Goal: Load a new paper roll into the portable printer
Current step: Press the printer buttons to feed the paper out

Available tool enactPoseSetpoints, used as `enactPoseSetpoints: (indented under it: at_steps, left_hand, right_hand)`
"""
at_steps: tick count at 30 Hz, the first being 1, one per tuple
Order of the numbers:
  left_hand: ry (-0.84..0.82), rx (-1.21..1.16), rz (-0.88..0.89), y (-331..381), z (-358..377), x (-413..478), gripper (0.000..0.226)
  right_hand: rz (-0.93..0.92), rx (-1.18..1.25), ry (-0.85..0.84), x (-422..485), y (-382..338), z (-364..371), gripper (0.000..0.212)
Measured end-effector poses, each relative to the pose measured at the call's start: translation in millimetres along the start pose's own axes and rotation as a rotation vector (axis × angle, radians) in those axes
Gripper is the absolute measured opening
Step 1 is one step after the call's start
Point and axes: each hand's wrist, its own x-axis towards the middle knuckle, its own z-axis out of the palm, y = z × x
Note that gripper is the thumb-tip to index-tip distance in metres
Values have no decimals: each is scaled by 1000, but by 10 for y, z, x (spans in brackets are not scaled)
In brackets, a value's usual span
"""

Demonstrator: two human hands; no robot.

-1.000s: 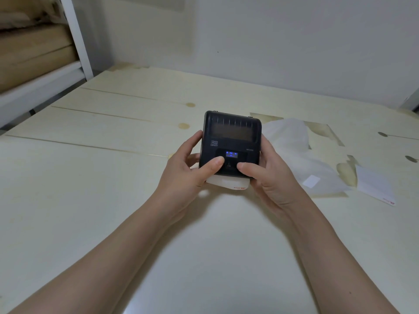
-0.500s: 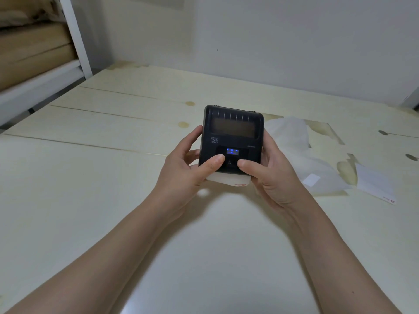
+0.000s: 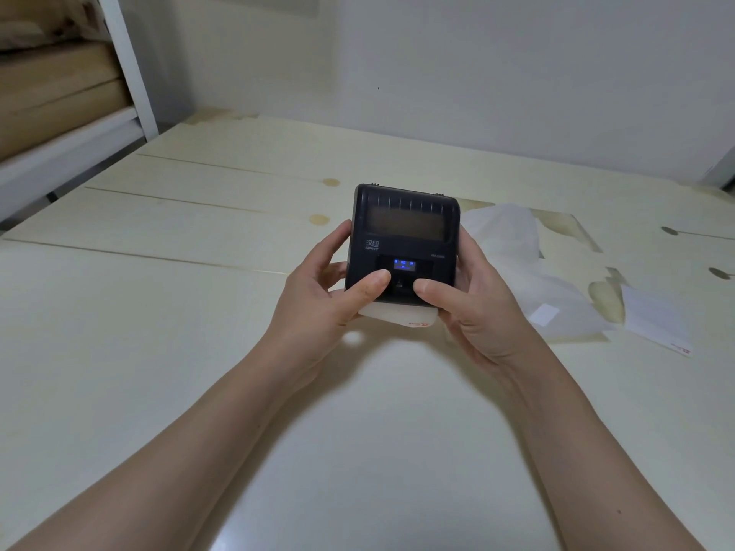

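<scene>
The left hand [image 3: 318,300] is curled round the left side of the printer [image 3: 403,232], with its thumb [image 3: 370,283] laid on the front panel; the right hand [image 3: 481,308] is curled round the right side in the same way, with its thumb [image 3: 427,289] set on the panel opposite; neither hand is released, and the one black body is grasped between them. The printer is held in front of the person, apparently lifted just off the table [image 3: 179,351] and tilted toward the camera; its lid is seen closed; a small blue display [image 3: 403,265] is lit just above the gap between the thumbs; a white paper end [image 3: 397,315] with a red mark is seen poking out at the near edge, below the thumbs.

From this the loading is judged to be almost finished; the rest of the paper is taken to be wound inside, though that is hidden; the step in hand is taken to be a check of the closed lid or a feed. A press on a key of the front panel is likely to be called for next, or a square tear of the loose end while the body is steadied by the other hand.

Beyond the right hand a crumpled clear wrapper [image 3: 513,248] is spread on the table; a white slip [image 3: 652,324] lies further right; a white post [image 3: 127,65] stands at the far left.
</scene>
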Motion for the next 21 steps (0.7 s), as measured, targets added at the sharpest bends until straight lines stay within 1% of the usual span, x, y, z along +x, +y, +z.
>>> enactPoseSetpoints:
  at_steps: [9, 10, 12, 13, 14, 16, 17, 21]
  left_hand:
    - [-22, 1, -13, 14, -11, 11, 72]
    - [-11, -1, -17, 17, -11, 15, 71]
    - [7, -27, -34, 22, -13, 22, 72]
    - [6, -51, -48, 19, -17, 28, 70]
    - [-3, -72, -59, 22, -19, 31, 65]
    - [-36, -102, -66, 36, -20, 33, 50]
    - [-48, -107, -67, 42, -18, 33, 46]
    - [-57, -120, -75, 67, -4, 29, 45]
  right_hand:
    - [23, 18, 8, -15, 9, 5, 69]
    - [26, 40, 12, -17, 2, 19, 65]
    - [36, 98, 19, -11, -18, 47, 51]
    - [52, 139, 23, -6, -29, 55, 46]
    - [76, 186, 38, 3, -39, 58, 46]
    - [128, 271, 82, 13, -56, 52, 53]
    - [141, 292, 103, 15, -57, 47, 54]
    - [106, 257, 131, -3, -50, 41, 50]
